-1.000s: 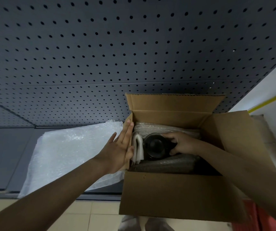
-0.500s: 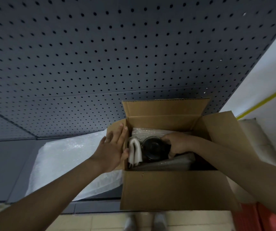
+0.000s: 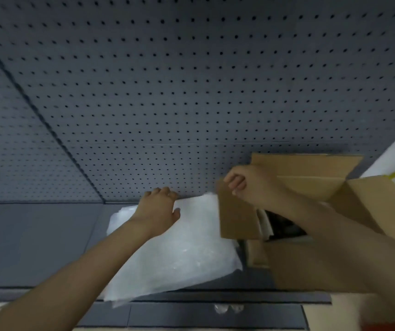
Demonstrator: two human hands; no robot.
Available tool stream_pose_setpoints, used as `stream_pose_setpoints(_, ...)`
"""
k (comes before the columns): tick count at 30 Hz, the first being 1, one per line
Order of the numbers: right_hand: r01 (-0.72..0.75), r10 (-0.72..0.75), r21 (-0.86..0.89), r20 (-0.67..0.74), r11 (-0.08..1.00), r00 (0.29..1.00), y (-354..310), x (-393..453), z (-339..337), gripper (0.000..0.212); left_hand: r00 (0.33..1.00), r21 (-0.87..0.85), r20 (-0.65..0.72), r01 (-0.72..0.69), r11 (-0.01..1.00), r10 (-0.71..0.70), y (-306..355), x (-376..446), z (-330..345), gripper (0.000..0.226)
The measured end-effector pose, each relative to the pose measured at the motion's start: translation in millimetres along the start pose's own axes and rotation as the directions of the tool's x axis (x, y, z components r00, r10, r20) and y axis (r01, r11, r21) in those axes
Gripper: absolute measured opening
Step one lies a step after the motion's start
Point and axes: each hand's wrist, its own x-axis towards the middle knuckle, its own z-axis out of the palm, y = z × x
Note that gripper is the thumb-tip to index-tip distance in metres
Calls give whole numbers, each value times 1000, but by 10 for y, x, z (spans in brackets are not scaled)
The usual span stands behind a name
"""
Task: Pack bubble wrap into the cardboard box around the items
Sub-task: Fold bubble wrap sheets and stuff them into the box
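Nearest to us, along the front edge of the dark grey shelf (image 3: 36, 244), we see the front wall of the open brown cardboard box (image 3: 311, 266) at the shelf's right end, and just to its left the white sheet of bubble wrap (image 3: 179, 249), which lies flat on the shelf with its near corner hanging a little over the front edge. The bubble wrap is outside the box, beside it; its right edge runs up to the box's left side.

Our left hand (image 3: 158, 209) reaches across the sheet to its far edge. The fingers curl over that edge near the back of the shelf, and the thumb lies on the top surface, so the hand grips the bubble wrap.

Further right, our right arm crosses over the mouth of the box. Our right hand (image 3: 244, 185) holds the left brown cardboard flap (image 3: 237, 218) near its top, with the fingers curled round the flap's edge. Behind the flap, a strip of white wrapping and something dark show inside the box; blur keeps us from making them out further. The far flap and the right flap stand open.

Behind everything rises the dark blue-grey pegboard back panel (image 3: 167, 91), dotted with rows of small holes.
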Motion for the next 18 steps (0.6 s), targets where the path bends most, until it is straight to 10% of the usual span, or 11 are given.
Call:
stream_pose_setpoints(7, 82, -81, -1, 74, 997, 994, -976, 307, 1029, 23, 998, -53, 30, 52, 997, -50, -1012, -348, 266, 50)
stream_pose_setpoints(18, -226, 319, -282, 350, 933, 881, -205, 316, 2444, 56, 955, -139, 294, 73, 988, -29, -1098, -364, 1350, 52)
